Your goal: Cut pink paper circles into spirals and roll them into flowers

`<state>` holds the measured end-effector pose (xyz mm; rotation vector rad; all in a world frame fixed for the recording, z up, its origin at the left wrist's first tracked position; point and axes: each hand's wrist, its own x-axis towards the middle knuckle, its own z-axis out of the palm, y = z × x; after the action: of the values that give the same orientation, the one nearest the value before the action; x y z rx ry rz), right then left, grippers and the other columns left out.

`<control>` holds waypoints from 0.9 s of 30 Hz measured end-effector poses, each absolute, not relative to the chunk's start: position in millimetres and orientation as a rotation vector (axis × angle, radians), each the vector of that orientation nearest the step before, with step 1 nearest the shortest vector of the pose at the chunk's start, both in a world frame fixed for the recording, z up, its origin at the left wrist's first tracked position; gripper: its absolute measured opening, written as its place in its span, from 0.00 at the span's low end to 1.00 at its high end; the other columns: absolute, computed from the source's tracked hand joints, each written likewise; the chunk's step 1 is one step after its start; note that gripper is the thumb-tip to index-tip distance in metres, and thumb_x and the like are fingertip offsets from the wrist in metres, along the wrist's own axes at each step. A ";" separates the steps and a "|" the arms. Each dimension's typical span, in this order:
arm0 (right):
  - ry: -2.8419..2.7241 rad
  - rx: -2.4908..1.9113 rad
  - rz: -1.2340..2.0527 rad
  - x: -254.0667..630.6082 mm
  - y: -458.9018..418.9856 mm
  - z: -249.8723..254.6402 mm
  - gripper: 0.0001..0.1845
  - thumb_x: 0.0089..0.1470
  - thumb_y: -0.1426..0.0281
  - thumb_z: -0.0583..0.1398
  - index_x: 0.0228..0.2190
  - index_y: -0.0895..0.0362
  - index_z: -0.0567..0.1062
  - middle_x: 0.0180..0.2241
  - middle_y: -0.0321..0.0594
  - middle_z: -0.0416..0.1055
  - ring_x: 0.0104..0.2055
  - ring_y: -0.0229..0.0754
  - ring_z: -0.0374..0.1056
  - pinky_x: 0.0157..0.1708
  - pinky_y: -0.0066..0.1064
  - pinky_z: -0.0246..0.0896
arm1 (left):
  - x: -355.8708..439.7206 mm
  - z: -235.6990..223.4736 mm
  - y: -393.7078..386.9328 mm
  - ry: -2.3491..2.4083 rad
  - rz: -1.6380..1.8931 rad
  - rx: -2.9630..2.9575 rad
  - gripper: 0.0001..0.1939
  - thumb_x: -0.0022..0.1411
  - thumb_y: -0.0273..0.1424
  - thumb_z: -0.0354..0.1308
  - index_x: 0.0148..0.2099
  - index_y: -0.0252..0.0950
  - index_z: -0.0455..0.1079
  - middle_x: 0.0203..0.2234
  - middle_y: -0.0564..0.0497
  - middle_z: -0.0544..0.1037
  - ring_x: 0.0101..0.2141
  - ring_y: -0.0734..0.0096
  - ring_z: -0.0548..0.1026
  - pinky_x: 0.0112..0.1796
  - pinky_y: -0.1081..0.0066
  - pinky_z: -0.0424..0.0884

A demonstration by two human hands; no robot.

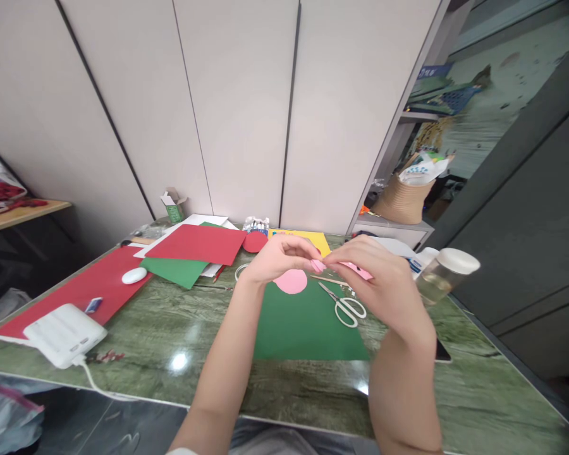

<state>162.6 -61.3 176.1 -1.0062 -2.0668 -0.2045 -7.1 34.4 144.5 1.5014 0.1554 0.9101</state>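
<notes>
My left hand (282, 256) and my right hand (384, 275) meet above the table, fingertips pinched together. Between them is a small folded-looking piece of pink paper (317, 266), partly covered by the fingers. Below my left hand lies a pink paper circle (291, 282) on a green sheet (308, 338). White-handled scissors (349, 311) rest on the same sheet, blades slightly apart, under and left of my right hand. Another pink piece with dark marks (359, 270) shows beneath my right fingers; whether they touch it I cannot tell.
Red sheet (196, 242), red circle (255, 241) and yellow sheet (320, 240) lie toward the back. A white power adapter (65, 333) with a cable is at the left front. On the right stand a lidded clear jar (443, 278) and a phone (442, 351).
</notes>
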 end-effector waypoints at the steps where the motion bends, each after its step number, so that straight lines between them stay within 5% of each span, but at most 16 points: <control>1: -2.072 -1.004 -0.197 162.3 -61.8 176.0 0.05 0.57 0.74 0.58 0.33 0.57 0.75 0.32 0.37 0.75 0.36 0.38 0.65 0.37 0.31 0.60 | -7.6 144.5 34.4 0.155 0.905 1.506 0.07 0.44 0.20 0.66 0.28 0.34 0.76 0.23 0.53 0.79 0.26 0.77 0.76 0.31 0.76 0.73; 27: -2.108 -1.013 -0.138 165.3 -66.0 176.0 0.05 0.57 0.72 0.58 0.35 0.53 0.74 0.32 0.36 0.74 0.36 0.39 0.65 0.38 0.34 0.58 | -7.6 142.6 35.5 0.168 0.870 1.494 0.07 0.43 0.22 0.68 0.27 0.33 0.75 0.23 0.52 0.78 0.25 0.76 0.76 0.30 0.73 0.74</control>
<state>165.3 -66.0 176.0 -1.0132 -2.1080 -0.1379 -7.6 35.5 142.6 1.4938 0.1679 0.8698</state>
